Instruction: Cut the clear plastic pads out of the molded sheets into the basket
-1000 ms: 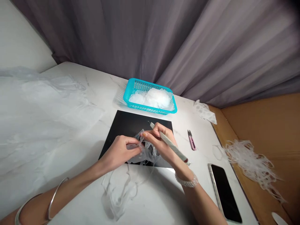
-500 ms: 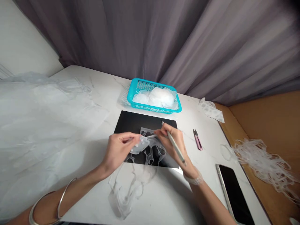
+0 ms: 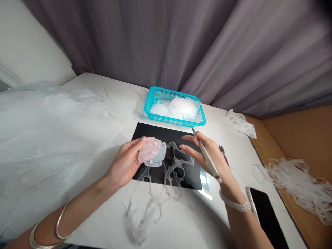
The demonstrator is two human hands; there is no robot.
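Note:
My left hand [image 3: 127, 162] holds a small translucent cut-out piece [image 3: 152, 152] flat on its fingertips, above the left part of a black mat [image 3: 145, 129]. My right hand [image 3: 207, 155] keeps a white pen-like tool [image 3: 209, 160] between thumb and forefinger, the other fingers stretched out over the mat. A strip of sheer fabric with holes cut in it [image 3: 173, 166] lies on the mat between my hands and trails off its near edge.
A turquoise basket [image 3: 153, 100] with white cut pieces stands behind the mat. Small pink snips [image 3: 223, 152] lie right of my right hand, a phone [image 3: 267, 218] near the right edge. Sheer fabric [image 3: 46, 131] covers the left; scrap piles [image 3: 298, 183] lie right.
The cut piece has come free of the strip and now rests on my left fingers. My hands have drawn apart, and the strip has dropped onto the mat.

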